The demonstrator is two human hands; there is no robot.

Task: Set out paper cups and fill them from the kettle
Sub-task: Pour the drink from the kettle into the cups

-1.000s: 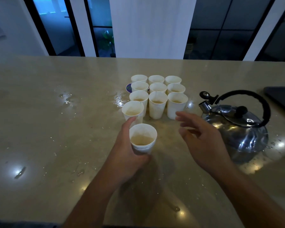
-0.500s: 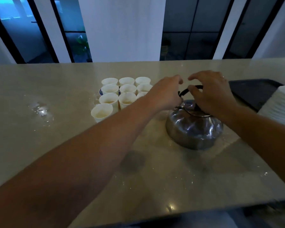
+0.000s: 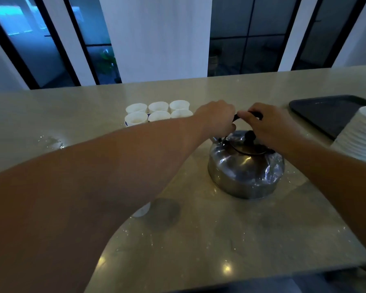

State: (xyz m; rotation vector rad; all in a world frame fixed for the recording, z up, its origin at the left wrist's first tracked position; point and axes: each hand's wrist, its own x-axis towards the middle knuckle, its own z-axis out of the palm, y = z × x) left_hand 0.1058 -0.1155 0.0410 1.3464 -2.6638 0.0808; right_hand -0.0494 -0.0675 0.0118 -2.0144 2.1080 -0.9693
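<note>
Head view: round polished steel kettle (image 3: 244, 168) sits on the wet beige stone counter (image 3: 199, 240), right of the white paper cups (image 3: 157, 112). Left hand (image 3: 217, 118) and right hand (image 3: 268, 125) both curl round its black arched handle (image 3: 248, 114). Likely heavy with liquid, body slick; lift by the handle only. Cups light, easily tipped.

Premises present as a domestic or hospitality serving area, dimly lit. A long polished stone surface (image 3: 199, 240) carries a steel stovetop kettle (image 3: 245, 166), grouped white paper cups (image 3: 158, 112), a stack of unused cups (image 3: 362, 136) and a dark serving tray (image 3: 326, 113). Behind it stand black-framed glazed panels (image 3: 241, 37) between white wall sections, with a potted plant (image 3: 108, 60) visible through the glass.
</note>
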